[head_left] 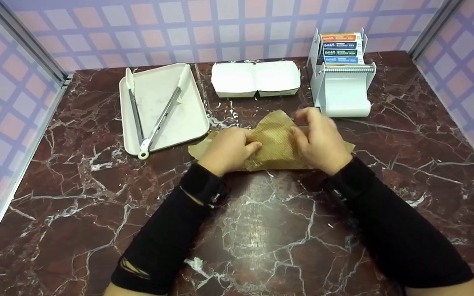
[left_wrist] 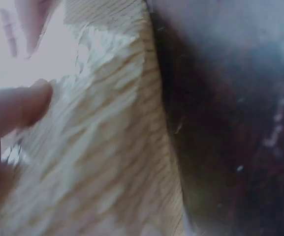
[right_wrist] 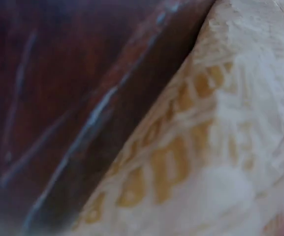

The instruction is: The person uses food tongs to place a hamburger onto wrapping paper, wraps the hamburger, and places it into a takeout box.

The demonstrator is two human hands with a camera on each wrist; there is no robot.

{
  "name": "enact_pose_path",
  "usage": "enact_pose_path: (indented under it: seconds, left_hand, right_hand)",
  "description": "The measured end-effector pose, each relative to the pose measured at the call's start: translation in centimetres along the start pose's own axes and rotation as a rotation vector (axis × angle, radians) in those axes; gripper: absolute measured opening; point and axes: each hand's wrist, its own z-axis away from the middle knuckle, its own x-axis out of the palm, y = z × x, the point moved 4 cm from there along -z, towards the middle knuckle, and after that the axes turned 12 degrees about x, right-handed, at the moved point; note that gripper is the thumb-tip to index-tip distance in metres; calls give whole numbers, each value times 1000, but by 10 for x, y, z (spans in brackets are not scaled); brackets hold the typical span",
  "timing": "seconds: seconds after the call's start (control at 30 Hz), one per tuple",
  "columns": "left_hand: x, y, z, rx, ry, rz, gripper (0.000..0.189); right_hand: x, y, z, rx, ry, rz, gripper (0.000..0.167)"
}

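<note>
A brown sheet of patterned wrapping paper (head_left: 276, 142) lies folded into a bundle in front of me, its middle rising to a peak and its ends spreading out on both sides. My left hand (head_left: 231, 149) grips the left side of the bundle, thumb on the paper. At the right side is my right hand (head_left: 321, 142), with its thumb tip against the paper and its index finger lifted apart. Close up in the left wrist view, the paper (left_wrist: 97, 123) looks creased and ribbed. Yellow-brown lettering marks the paper (right_wrist: 181, 157) in the right wrist view. Whatever is inside is hidden.
Metal tongs (head_left: 161, 119) with pale tips lie spread on a beige tray (head_left: 198, 123) at the left. An opened white paper box (head_left: 255, 78) stands behind the bundle. Back right is a label dispenser (head_left: 346, 82) with several coloured rolls. Patterned walls (head_left: 228, 28) enclose the marbled table (head_left: 257, 230).
</note>
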Motion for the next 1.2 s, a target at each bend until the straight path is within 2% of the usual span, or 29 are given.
enact_pose_path:
  seconds: [0.07,0.13,0.23,0.33,0.53,0.7,0.9,1.07,1.2]
  left_hand:
    - [1,0,-2,-20,20,-15,24]
    - [2,1,-3,-41,28,-15,23]
    - [3,1,-5,-78,43,4,30]
    - [2,0,-6,-115,60,32,41]
    - [0,-3,-7,-137,82,35,60]
    - [-4,-6,-5,-132,79,9,65]
    - [-4,-12,-5,-120,62,-54,53]
    - [-3,-13,-6,-72,64,-90,45]
    - [-4,-14,-5,-61,71,-86,42]
  right_hand:
    - [-1,-7,6,-90,81,19,30]
    - [0,-14,12,-183,118,80,27]
    - [6,-19,16,-240,57,163,22]
    - [13,-16,15,-207,-65,247,27]
    - [23,-7,17,-151,-259,391,59]
    - [25,-5,17,-140,-309,419,66]
    - [27,-6,14,-118,-334,418,70]
    - [33,-13,6,-82,-398,433,83]
    - [39,-21,-4,-91,-435,451,93]
